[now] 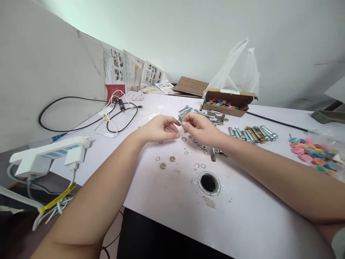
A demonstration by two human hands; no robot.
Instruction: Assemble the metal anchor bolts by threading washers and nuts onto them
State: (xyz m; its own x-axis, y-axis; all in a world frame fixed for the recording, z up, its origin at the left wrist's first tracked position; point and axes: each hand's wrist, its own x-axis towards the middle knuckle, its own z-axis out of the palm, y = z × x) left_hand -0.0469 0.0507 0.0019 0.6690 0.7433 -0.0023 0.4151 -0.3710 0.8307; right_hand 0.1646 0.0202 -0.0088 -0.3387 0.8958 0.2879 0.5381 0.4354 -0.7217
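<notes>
My right hand (201,129) is closed in a pinch above the middle of the table. A silver bolt (180,118) shows at its fingertips, mostly covered by the fingers. Close by on the left, my left hand (161,128) has its thumb and fingers apart, with nothing visible between them. Below the hands lie loose hex nuts (163,166) and flat washers (184,139). A short metal sleeve (213,154) rests near my right wrist. Behind the right hand is a pile of bolts (205,114), partly hidden by it.
A row of bolts (253,134) lies right of my right forearm, near colourful discs (309,153) in clear plastic. An open cardboard box (226,108) stands behind. The table has a round hole (209,183). A power strip (51,154) and cables (113,122) occupy the left.
</notes>
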